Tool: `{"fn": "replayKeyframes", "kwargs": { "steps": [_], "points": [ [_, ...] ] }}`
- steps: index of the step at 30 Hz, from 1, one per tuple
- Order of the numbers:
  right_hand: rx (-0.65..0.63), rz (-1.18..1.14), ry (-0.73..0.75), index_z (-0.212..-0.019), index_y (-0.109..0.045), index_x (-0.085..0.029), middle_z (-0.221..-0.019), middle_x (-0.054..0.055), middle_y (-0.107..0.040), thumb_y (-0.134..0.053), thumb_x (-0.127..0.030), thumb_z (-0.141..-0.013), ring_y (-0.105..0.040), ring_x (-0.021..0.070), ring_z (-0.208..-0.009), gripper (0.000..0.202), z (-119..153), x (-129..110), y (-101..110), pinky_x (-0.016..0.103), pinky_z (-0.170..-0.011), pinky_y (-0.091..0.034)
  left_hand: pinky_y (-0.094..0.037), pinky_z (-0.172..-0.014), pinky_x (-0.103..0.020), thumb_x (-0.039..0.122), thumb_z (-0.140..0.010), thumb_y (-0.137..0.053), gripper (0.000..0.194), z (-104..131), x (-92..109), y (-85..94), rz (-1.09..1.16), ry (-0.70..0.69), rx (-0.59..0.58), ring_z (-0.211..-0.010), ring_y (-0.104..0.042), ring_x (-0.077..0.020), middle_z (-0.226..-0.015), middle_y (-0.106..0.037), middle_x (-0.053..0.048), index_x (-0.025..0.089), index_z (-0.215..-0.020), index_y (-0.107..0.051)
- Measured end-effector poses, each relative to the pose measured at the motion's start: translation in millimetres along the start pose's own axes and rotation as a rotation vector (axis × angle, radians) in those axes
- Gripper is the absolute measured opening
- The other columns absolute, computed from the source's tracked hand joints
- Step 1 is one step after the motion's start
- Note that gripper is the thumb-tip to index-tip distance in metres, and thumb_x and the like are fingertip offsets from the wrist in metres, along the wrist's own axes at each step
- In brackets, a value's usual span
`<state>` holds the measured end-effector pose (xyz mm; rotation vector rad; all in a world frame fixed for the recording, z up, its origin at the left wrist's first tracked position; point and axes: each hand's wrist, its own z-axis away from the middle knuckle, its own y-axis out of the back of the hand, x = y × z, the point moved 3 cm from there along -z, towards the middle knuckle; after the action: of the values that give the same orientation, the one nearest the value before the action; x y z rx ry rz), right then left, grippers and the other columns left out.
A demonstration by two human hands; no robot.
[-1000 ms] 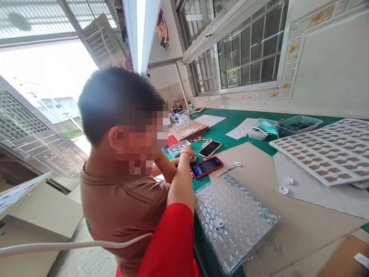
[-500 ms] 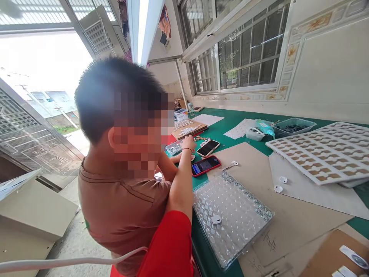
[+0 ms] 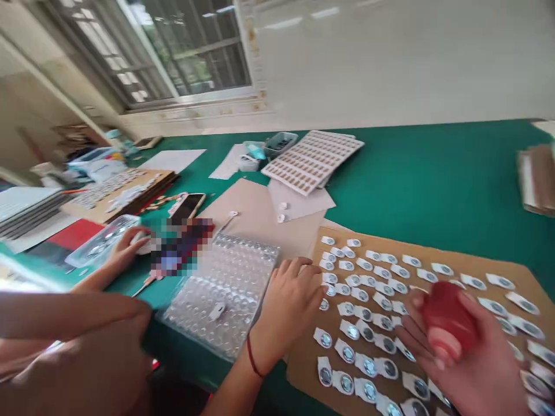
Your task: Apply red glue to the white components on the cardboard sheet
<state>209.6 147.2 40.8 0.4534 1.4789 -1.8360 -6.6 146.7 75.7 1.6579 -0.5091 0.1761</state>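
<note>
My left hand point(image 3: 291, 303), a red cord round its wrist, reaches between a clear dimpled plastic sheet point(image 3: 243, 283) and a brown cardboard sheet point(image 3: 303, 370). Its fingers are loosely spread over the cardboard's left edge, and I see nothing in them. On the cardboard lie rows of small white tabs point(image 3: 365, 390), each bearing a shiny round disc. Above the right part of these rows, my right hand point(image 3: 485, 370) grips a small red squeeze bottle point(image 3: 451, 318), its lighter nozzle end pointing down toward me. One white piece point(image 3: 217, 311) rests on the plastic sheet.
At the left, another person's hand point(image 3: 130, 245) is beside a clear box of shiny pieces point(image 3: 104, 242). Phones point(image 3: 188, 208) lie near it. White slotted trays point(image 3: 312, 159) and small tubs point(image 3: 280, 144) stand farther back on the green table point(image 3: 416, 173). Stacked cardboard point(image 3: 535, 179) sits far right.
The view has swung right, bringing the cardboard of white tabs and my right hand with the red bottle into sight. My left hand has come back from the clear box area to the cardboard's edge.
</note>
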Motion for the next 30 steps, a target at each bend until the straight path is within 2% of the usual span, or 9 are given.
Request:
{"fn": "replayKeyframes", "kwargs": {
  "steps": [1, 3, 4, 6, 10, 13, 19, 25, 30],
  "points": [
    [0.072, -0.034, -0.03, -0.077, -0.056, -0.018, -0.071, 0.0, -0.057, -0.054, -0.043, -0.079, -0.042, 0.0048, -0.041, 0.025, 0.6, 2.0, 2.3, 0.02, -0.037, -0.042, -0.045, -0.087, -0.041, 0.025, -0.085, -0.05, 0.019, -5.7, 1.6, -6.1, -0.037, -0.035, 0.003, -0.101, -0.052, -0.0215, -0.111, -0.056, -0.005, 0.024, -0.103, -0.055],
    [0.137, -0.059, -0.015, -0.073, -0.056, -0.018, -0.056, -0.003, -0.049, -0.057, -0.049, -0.073, -0.031, 0.0027, -0.033, 0.031, -3.0, 2.9, 1.4, 0.02, -0.033, -0.038, -0.043, -0.086, -0.041, 0.024, -0.085, -0.05, 0.02, -16.5, 4.1, -18.8, -0.094, -0.122, 0.017, -0.1, -0.052, -0.0221, -0.112, -0.056, -0.005, 0.024, -0.104, -0.055],
    [0.154, -0.046, 0.04, -0.072, -0.056, -0.019, -0.053, -0.004, -0.046, -0.058, -0.05, -0.071, -0.033, 0.0041, -0.034, 0.03, -6.0, 1.6, 0.3, 0.022, -0.035, -0.04, -0.043, -0.086, -0.041, 0.023, -0.085, -0.049, 0.02, -19.8, 4.8, -25.3, -0.105, -0.155, 0.024, -0.1, -0.052, -0.0219, -0.112, -0.056, -0.005, 0.024, -0.104, -0.055],
    [0.218, 0.03, 0.216, -0.075, -0.057, -0.022, -0.061, -0.002, -0.052, -0.062, -0.05, -0.069, -0.045, 0.008, -0.042, 0.029, -10.6, -3.2, 0.9, 0.025, -0.042, -0.046, -0.041, -0.086, -0.039, 0.023, -0.085, -0.05, 0.021, -21.4, 4.6, -37.9, -0.106, -0.181, 0.004, -0.101, -0.051, -0.0214, -0.112, -0.056, -0.004, 0.024, -0.105, -0.056],
    [0.22, 0.293, 0.445, -0.078, -0.059, -0.025, -0.069, 0.0, -0.058, -0.059, -0.048, -0.075, -0.056, 0.0127, -0.059, 0.024, -12.1, -5.7, 5.6, 0.028, -0.055, -0.049, -0.038, -0.077, -0.036, 0.025, -0.081, -0.056, 0.018, -15.0, 4.3, -54.9, -0.163, -0.156, -0.129, -0.091, -0.052, -0.0208, -0.097, -0.057, -0.002, 0.028, -0.099, -0.06],
    [0.221, 0.416, 0.453, -0.077, -0.061, -0.024, -0.065, -0.001, -0.058, -0.059, -0.049, -0.076, -0.056, 0.0121, -0.059, 0.024, -12.3, -1.2, 10.3, 0.027, -0.058, -0.049, -0.034, -0.074, -0.035, 0.029, -0.078, -0.061, 0.015, -12.6, 7.5, -59.1, -0.161, -0.143, -0.25, -0.085, -0.052, -0.0195, -0.086, -0.056, 0.0, 0.029, -0.093, -0.063],
    [0.259, 0.79, 0.497, -0.066, -0.056, -0.021, -0.056, -0.002, -0.056, -0.064, -0.05, -0.071, -0.057, 0.0117, -0.051, 0.031, -13.7, 4.9, 4.0, 0.022, -0.045, -0.047, -0.03, -0.075, -0.036, 0.029, -0.074, -0.065, 0.016, -11.4, 12.9, -62.0, -0.082, -0.181, -0.453, -0.086, -0.05, -0.02, -0.084, -0.054, 0.001, 0.032, -0.09, -0.064],
    [0.174, 1.15, 0.597, -0.063, -0.053, -0.019, -0.057, -0.001, -0.058, -0.062, -0.043, -0.072, -0.053, 0.0112, -0.052, 0.027, -9.5, 11.8, -10.6, 0.024, -0.051, -0.045, -0.029, -0.071, -0.037, 0.024, -0.075, -0.062, 0.015, -10.5, 13.2, -64.9, -0.094, -0.221, -0.428, -0.081, -0.048, -0.0193, -0.083, -0.052, 0.0, 0.032, -0.088, -0.065],
    [0.151, 1.276, 0.648, -0.065, -0.055, -0.019, -0.059, -0.002, -0.059, -0.063, -0.046, -0.07, -0.052, 0.0108, -0.053, 0.029, -8.2, 18.4, -12.0, 0.023, -0.051, -0.042, -0.029, -0.07, -0.035, 0.016, -0.076, -0.058, 0.02, -10.3, 14.3, -64.7, -0.091, -0.246, -0.38, -0.077, -0.047, -0.0181, -0.079, -0.052, 0.0, 0.032, -0.086, -0.065]
  ]
}}
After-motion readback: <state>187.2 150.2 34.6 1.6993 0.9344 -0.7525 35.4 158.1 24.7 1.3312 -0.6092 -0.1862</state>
